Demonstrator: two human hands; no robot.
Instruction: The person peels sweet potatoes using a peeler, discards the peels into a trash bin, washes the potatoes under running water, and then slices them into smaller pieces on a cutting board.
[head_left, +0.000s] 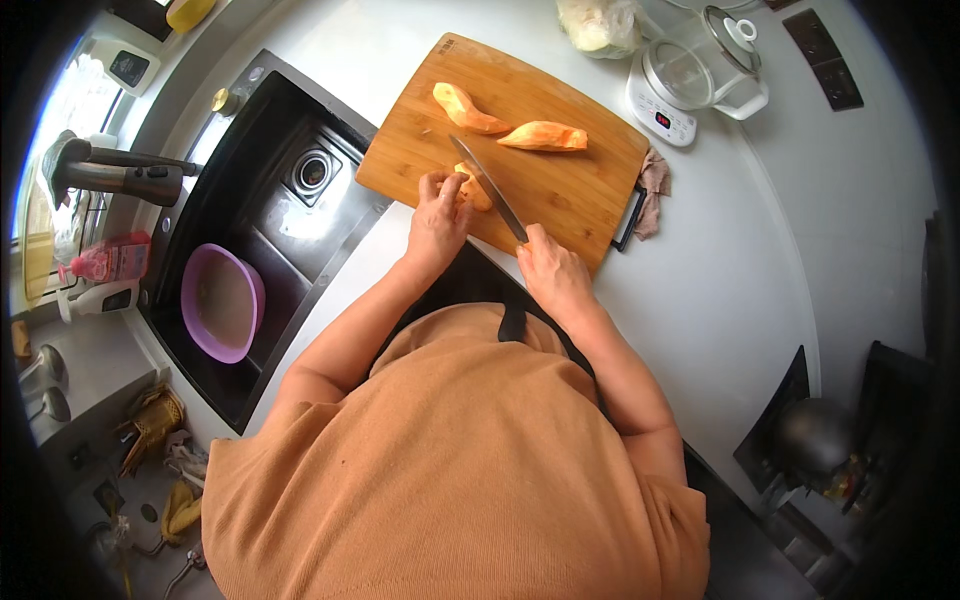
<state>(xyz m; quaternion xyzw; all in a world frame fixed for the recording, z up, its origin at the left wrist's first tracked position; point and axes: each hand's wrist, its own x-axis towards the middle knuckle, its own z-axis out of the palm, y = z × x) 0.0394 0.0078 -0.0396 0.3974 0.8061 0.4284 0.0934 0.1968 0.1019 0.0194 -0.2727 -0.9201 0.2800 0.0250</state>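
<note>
On a bamboo cutting board (570, 191), my left hand (441, 217) rests its fingertips on a piece of peeled orange sweet potato (474, 193), partly hidden by the fingers. My right hand (553, 270) grips the handle of a kitchen knife (491, 187); the blade points up and left, lying beside the right edge of that piece. Whether the blade touches it I cannot tell. Farther up the board lie two long peeled sweet potatoes, one at the left (466, 110) and one at the right (546, 136), their ends close together.
Left of the board is a black sink (289, 247) holding a purple basin (259, 289) of cloudy water. A glass electric kettle (679, 75) and a bagged cabbage (600, 28) stand beyond. A brown cloth (654, 195) lies by the board's right end. A wok (814, 435) is at the lower right.
</note>
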